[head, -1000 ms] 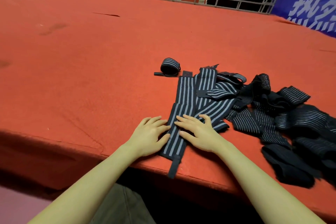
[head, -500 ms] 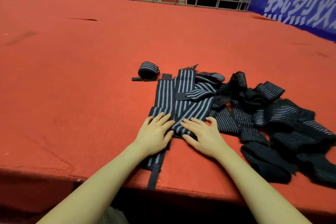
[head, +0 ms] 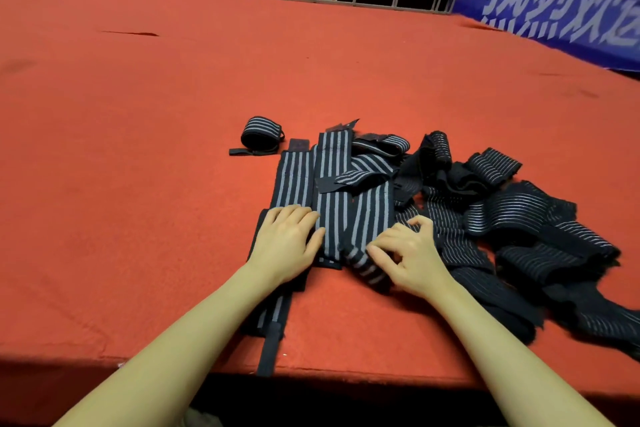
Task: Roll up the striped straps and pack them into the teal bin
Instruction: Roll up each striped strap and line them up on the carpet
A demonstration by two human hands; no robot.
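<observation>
Now the left hand (head: 285,243) lies flat, fingers straight, on the leftmost strap (head: 292,180) of a few laid side by side on the red counter (head: 138,184). Just right of it, the right hand (head: 412,260) curls its fingers round the near end of another strap (head: 367,215), pinching the start of a roll (head: 365,269). A finished rolled strap (head: 261,133) sits farther off, apart to the left. A loose pile of straps (head: 519,218) spreads to the right, touching the flat ones. One strap's tail (head: 270,350) hangs over the near counter edge. A blue banner (head: 561,0) stands far right. No teal bin shows in view.
</observation>
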